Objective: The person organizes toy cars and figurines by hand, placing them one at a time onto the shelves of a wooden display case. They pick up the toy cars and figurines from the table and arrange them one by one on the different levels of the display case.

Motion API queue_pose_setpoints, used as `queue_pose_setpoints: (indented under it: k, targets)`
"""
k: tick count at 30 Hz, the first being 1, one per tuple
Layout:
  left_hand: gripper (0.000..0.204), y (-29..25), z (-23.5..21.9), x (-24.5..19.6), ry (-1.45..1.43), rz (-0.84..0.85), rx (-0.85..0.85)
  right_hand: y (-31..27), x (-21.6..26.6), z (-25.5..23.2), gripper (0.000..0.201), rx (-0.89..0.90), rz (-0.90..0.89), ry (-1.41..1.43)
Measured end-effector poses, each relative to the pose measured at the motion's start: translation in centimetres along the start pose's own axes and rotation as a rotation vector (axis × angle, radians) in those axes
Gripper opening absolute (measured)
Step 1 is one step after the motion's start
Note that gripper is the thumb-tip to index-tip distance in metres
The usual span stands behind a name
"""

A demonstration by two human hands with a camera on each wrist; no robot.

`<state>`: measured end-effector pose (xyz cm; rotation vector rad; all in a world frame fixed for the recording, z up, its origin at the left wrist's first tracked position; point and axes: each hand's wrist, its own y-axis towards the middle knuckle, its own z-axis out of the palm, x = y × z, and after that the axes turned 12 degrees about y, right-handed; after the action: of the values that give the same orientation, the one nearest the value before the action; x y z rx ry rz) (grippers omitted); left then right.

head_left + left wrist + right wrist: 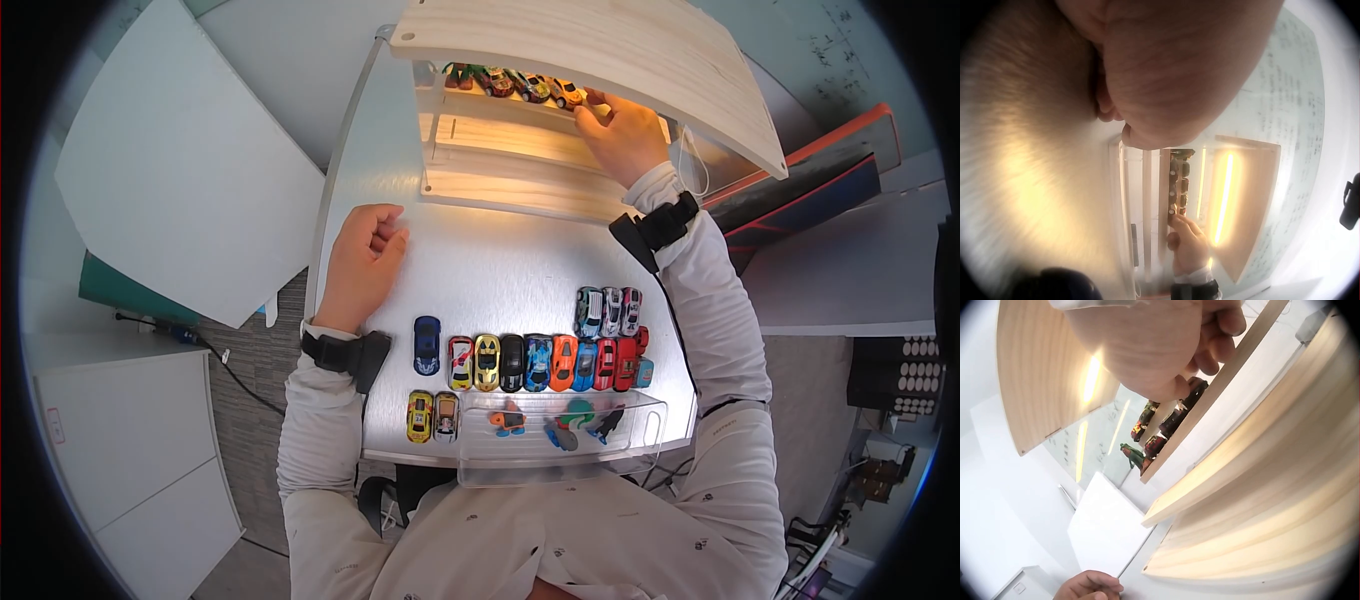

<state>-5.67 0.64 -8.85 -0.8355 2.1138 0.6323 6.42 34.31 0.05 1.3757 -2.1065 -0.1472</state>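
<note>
Your right hand (628,138) at a yellow toy car (566,94) in a wooden rack (590,30), grip unclear, your left hand (362,262) loosely curled, empty, wall handwriting (828,38) illegible

Office-like room; scribbled board (1286,94)

A yellow toy car (565,94) sits upright on a wooden shelf (1251,334)
</note>
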Motion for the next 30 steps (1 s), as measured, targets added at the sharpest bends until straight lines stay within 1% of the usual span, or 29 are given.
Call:
queue_pose_setpoints:
  k: [1,4,7,10,13,16,23,30]
  targets:
    - [0.027,0.0,0.0,0.1,-0.002,0.001,-0.001,-0.1,0.1,-0.3,0.041,0.007,-0.025,-0.022]
    - [0.028,0.0,0.1,0.0,-0.012,0.000,-0.003,-0.4,-0.5,-0.5,0.038,-0.003,0.066,0.053]
    - [0.028,0.0,0.1,0.0,-0.019,-0.003,-0.004,-1.1,-1.6,-0.4,0.034,-0.067,-0.055,0.140]
    - [0.028,0.0,0.1,0.1,-0.021,0.004,-0.007,-1.7,-1.6,-0.8,0.034,-0.051,-0.057,0.156]
    - [0.028,-0.1,0.2,0.1,-0.031,-0.001,-0.008,-1.9,-0.4,-1.6,0.044,0.066,-0.005,0.165]
    - [0.027,-0.1,0.2,0.4,-0.038,0.004,-0.010,-1.6,0.0,-1.5,0.046,0.099,-0.075,0.171]
    - [0.027,-0.1,0.1,0.3,-0.023,0.027,-0.014,-1.4,0.9,-0.7,0.042,0.075,-0.147,0.198]
    - [0.028,-0.1,0.1,0.3,-0.015,0.023,-0.012,-1.7,-0.3,0.0,0.046,0.086,-0.175,0.161]
